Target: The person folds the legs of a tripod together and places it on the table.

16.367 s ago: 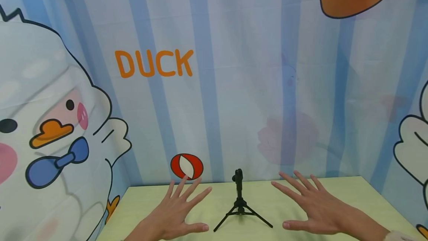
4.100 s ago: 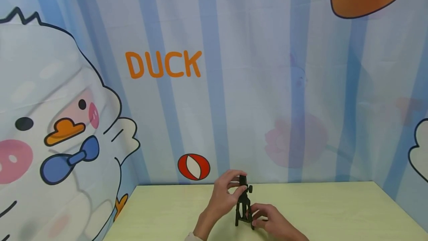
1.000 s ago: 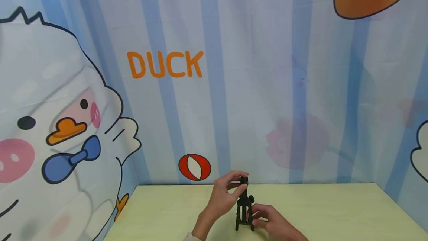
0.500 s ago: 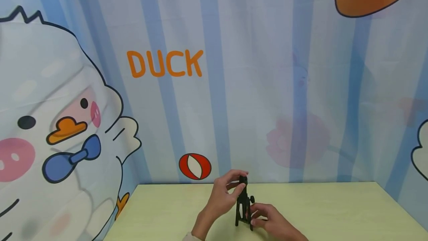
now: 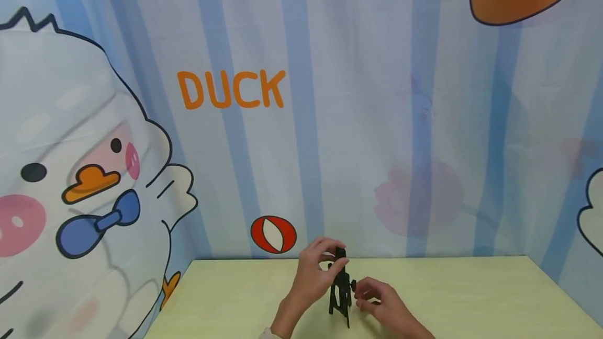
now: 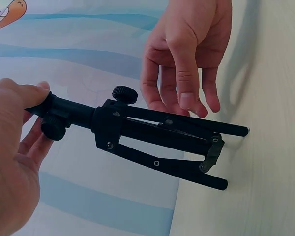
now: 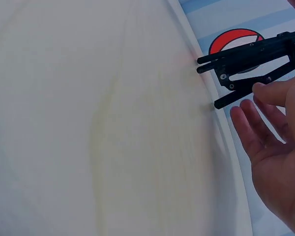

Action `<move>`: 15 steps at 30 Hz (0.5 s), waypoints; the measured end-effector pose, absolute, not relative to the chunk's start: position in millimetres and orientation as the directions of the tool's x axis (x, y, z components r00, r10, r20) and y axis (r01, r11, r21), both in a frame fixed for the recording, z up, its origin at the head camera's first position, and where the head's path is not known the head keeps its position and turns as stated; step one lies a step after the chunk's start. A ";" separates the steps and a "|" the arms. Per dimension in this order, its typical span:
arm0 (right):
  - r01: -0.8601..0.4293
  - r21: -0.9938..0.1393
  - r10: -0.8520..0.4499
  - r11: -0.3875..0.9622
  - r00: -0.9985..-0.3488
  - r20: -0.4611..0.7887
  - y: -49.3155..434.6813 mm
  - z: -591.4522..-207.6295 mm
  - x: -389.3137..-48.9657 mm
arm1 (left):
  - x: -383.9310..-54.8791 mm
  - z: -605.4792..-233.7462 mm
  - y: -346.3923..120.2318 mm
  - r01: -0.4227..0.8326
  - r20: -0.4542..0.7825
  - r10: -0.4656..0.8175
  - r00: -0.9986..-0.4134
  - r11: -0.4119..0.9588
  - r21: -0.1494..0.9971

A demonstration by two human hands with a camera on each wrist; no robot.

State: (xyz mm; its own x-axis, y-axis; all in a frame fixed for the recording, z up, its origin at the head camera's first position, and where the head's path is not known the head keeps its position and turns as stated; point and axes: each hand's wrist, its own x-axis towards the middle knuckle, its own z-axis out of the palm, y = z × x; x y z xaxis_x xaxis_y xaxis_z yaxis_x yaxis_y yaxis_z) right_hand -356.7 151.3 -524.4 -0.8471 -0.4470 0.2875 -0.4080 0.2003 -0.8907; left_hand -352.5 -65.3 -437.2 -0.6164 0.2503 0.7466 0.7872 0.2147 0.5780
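A small black tripod (image 5: 341,292) stands nearly upright on the table, its legs drawn in close to the centre column. My left hand (image 5: 313,275) pinches its top between thumb and fingers, as the left wrist view (image 6: 10,142) also shows. Two legs with metal-riveted braces and a knurled knob (image 6: 125,93) are plain there. My right hand (image 5: 385,301) hovers just right of the legs, fingers loosely bent and holding nothing. In the right wrist view its thumb (image 7: 275,92) overlaps one leg; whether it touches I cannot tell.
The pale yellow table (image 5: 471,297) reaches back to a blue striped curtain (image 5: 348,119) printed with a duck, orange lettering and a red-and-white ball (image 5: 274,234). A curtain also closes the left and right sides.
Long before, the tripod stood with legs spread between two open hands; now they are folded in. Over the last half second the tripod turned slightly and my right hand moved off its leg.
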 end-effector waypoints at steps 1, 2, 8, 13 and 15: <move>-0.394 -0.896 -0.433 0.204 -0.857 0.279 151.1 -524.0 -356.8 | -352.5 -437.4 -65.4 0.792 0.752 0.248 -0.611 0.213 0.573; -0.384 -0.900 -0.426 0.206 -0.863 0.271 151.0 -523.9 -356.8 | -352.7 -437.6 -65.5 0.796 0.757 0.248 -0.604 0.211 0.567; -0.373 -0.911 -0.483 0.178 -0.839 0.249 152.8 -523.1 -356.1 | -352.0 -436.2 -68.1 0.785 0.740 0.264 -0.619 0.186 0.591; -0.375 -0.916 -0.506 0.144 -0.823 0.258 152.4 -523.4 -357.1 | -350.7 -434.7 -70.7 0.771 0.722 0.274 -0.635 0.168 0.614; -0.367 -0.922 -0.507 0.124 -0.822 0.259 151.9 -523.9 -357.6 | -350.7 -434.1 -71.7 0.770 0.719 0.280 -0.635 0.166 0.616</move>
State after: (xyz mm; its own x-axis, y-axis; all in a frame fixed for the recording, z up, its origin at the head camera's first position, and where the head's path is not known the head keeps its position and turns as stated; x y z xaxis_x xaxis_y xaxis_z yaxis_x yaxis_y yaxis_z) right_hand -357.6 151.9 -523.9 -0.8222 -0.5069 0.2590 -0.3669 0.1241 -0.9219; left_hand -350.7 -71.7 -434.1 -0.6354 0.2804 0.7195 0.7703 0.1661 0.6156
